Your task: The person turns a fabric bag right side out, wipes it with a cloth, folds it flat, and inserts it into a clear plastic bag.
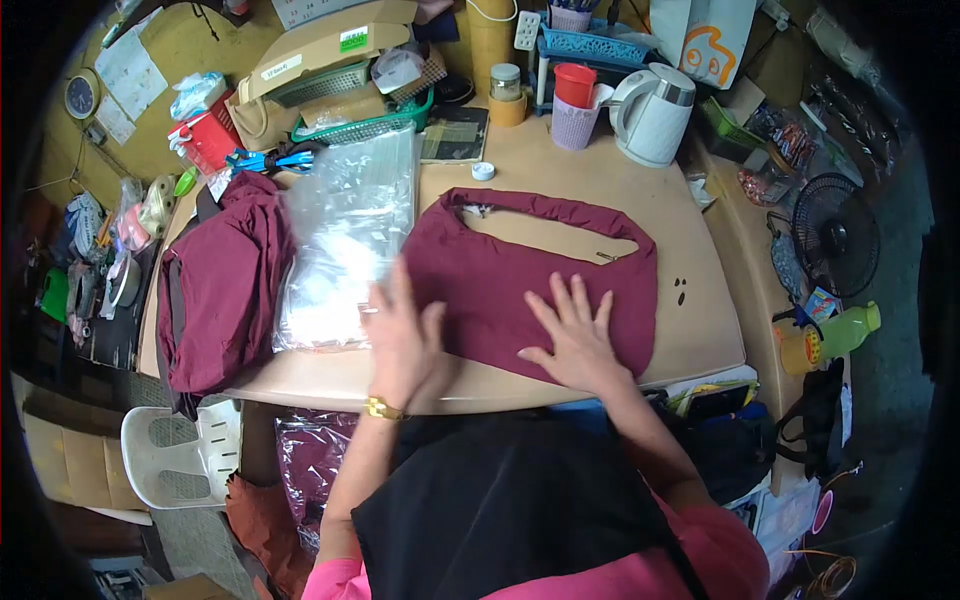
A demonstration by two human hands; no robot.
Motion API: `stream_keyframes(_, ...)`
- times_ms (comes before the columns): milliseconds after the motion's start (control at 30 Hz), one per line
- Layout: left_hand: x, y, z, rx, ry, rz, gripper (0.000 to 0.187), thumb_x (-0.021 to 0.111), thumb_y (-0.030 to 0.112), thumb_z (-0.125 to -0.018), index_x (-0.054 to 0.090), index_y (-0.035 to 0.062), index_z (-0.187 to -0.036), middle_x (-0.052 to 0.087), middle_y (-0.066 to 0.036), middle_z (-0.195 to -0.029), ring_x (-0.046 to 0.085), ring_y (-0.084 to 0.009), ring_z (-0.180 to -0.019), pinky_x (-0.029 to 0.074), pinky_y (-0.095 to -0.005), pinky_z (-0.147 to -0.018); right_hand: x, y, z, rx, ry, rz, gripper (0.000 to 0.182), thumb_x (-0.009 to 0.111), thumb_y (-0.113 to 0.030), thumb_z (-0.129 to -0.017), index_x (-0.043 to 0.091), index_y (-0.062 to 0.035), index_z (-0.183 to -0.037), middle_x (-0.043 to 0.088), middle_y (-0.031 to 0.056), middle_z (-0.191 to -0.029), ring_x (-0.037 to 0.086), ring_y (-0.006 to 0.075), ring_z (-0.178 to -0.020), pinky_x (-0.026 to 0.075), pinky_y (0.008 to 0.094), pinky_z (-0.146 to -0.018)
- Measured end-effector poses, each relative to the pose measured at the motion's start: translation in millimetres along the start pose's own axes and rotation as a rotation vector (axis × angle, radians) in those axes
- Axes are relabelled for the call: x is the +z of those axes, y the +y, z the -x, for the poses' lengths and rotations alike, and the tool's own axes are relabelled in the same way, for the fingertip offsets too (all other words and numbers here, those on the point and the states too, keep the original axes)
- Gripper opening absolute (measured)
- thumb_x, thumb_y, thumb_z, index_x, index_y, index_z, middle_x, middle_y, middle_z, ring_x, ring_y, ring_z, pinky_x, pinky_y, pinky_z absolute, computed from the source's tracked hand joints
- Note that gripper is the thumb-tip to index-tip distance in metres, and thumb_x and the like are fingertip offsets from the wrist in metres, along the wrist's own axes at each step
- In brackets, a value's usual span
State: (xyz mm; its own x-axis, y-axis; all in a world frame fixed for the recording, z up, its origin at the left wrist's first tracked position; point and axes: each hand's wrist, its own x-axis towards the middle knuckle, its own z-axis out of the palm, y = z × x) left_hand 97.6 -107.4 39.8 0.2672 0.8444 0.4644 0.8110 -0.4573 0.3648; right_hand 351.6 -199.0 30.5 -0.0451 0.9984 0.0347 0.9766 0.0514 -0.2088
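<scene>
A maroon fabric bag [500, 290] lies flat on the table, its strap curving along the far side and a small zipper pull near the strap's right end. My right hand [575, 335] rests on the bag's right half with its fingers spread. My left hand [403, 335], slightly blurred, is at the bag's left edge beside the plastic, fingers apart and holding nothing; a gold watch is on that wrist. Left of the bag is a stack of clear plastic bags [345, 240]. Farther left lies a second maroon bag [225, 290], bunched up.
The tan table [710, 330] has a white kettle [655, 115], a purple cup [574, 125], a jar [506, 85], a small white lid [483, 171] and a green basket [370, 127] at its back. A black fan [835, 235] stands right; a white chair [180, 455] is lower left.
</scene>
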Motion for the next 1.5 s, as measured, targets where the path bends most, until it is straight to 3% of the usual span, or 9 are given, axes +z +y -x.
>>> stream_keyframes(133,44.4,65.4,8.8,0.106,-0.298,-0.037,0.092,0.061,0.051,-0.093,0.020,0.0008,-0.159,0.043,-0.030,-0.139,0.037,-0.0446,-0.137,0.025,-0.0605,-0.112,37.2,-5.4,-2.7,-0.059,-0.021,0.009,0.081,0.058,-0.059,-0.092,0.033,-0.0187,-0.158,0.018,0.0207,-0.165,0.011,0.0430,-0.153,0.003,0.0749,-0.114)
stream_keyframes(267,76.7,42.9,6.2,0.145,-0.327,-0.058,0.100,0.061,0.062,-0.089,0.021,0.0012,-0.159,0.038,-0.024,-0.150,0.031,-0.0405,-0.145,0.021,-0.0609,-0.116,8.3,28.2,30.4,-0.316,-0.153,-0.004,0.083,0.063,-0.057,-0.089,0.034,-0.0185,-0.157,0.023,0.0188,-0.164,0.017,0.0403,-0.153,0.007,0.0728,-0.116)
stream_keyframes(433,71.2,31.0,-2.7,0.099,-0.341,-0.108,0.114,0.065,0.070,-0.082,0.019,-0.0019,-0.158,0.039,-0.028,-0.146,0.032,-0.0468,-0.141,0.023,-0.0652,-0.112,-29.6,93.5,88.0,-0.271,-0.227,-0.077,0.082,0.078,-0.043,-0.081,0.044,-0.0167,-0.151,0.034,0.0140,-0.161,0.028,0.0325,-0.150,0.016,0.0633,-0.120)
stream_keyframes(600,65.7,63.9,9.5,0.105,-0.340,-0.072,0.120,0.066,0.075,-0.077,0.021,-0.0025,-0.157,0.042,-0.027,-0.141,0.035,-0.0466,-0.139,0.024,-0.0661,-0.111,-5.3,112.5,109.1,-0.260,0.091,-0.100,0.055,0.080,-0.030,-0.078,0.066,-0.0101,-0.127,0.059,0.0102,-0.141,0.048,0.0293,-0.138,0.029,0.0561,-0.118)
stream_keyframes(900,71.8,52.0,16.7,0.235,-0.281,-0.027,0.125,0.068,0.078,-0.071,0.025,-0.0032,-0.156,0.045,-0.026,-0.135,0.042,-0.0411,-0.132,0.026,-0.0603,-0.111,7.8,88.3,83.7,-0.358,0.464,-0.146,0.049,0.064,0.000,-0.062,0.068,-0.0063,-0.111,0.065,0.0123,-0.122,0.062,0.0290,-0.116,0.042,0.0487,-0.106)
stream_keyframes(1200,64.7,51.9,19.7,0.232,-0.380,0.025,0.124,0.069,0.077,-0.071,0.025,-0.0011,-0.156,0.042,-0.023,-0.144,0.034,-0.0393,-0.141,0.020,-0.0640,-0.114,-45.6,51.3,34.3,-0.611,0.619,-0.052,0.031,0.062,-0.001,-0.066,0.070,-0.0064,-0.095,0.065,0.0035,-0.087,0.064,0.0219,-0.085,0.049,0.0377,-0.081)
stream_keyframes(1267,59.4,54.7,22.0,0.202,-0.520,0.057,0.113,0.067,0.071,-0.078,0.026,0.0001,-0.156,0.037,-0.023,-0.151,0.030,-0.0389,-0.145,0.020,-0.0660,-0.114,-86.2,15.9,3.5,-0.680,0.540,0.002,0.024,0.063,-0.005,-0.070,0.070,-0.0087,-0.093,0.064,0.0039,-0.083,0.064,0.0212,-0.082,0.047,0.0376,-0.078)
stream_keyframes(1367,56.4,51.8,40.2,-0.355,-0.844,1.722,0.082,0.069,0.037,-0.094,0.027,0.0051,-0.156,0.032,-0.014,-0.159,0.037,-0.0272,-0.145,0.032,-0.0465,-0.118,-124.0,-31.6,-52.5,-0.619,0.102,0.073,0.017,0.066,-0.005,-0.076,0.070,-0.0063,-0.092,0.067,0.0104,-0.085,0.065,0.0276,-0.082,0.047,0.0406,-0.080)
stream_keyframes(1500,37.4,10.9,58.6,0.116,-0.551,1.130,0.086,0.074,0.014,-0.090,0.021,0.0067,-0.158,0.032,-0.012,-0.159,0.038,-0.0207,-0.143,0.035,-0.0371,-0.118,-96.1,-46.2,-169.7,-0.599,-0.355,0.055,0.034,0.080,-0.015,-0.072,0.072,-0.0017,-0.102,0.070,0.0174,-0.098,0.065,0.0342,-0.102,0.048,0.0410,-0.093)
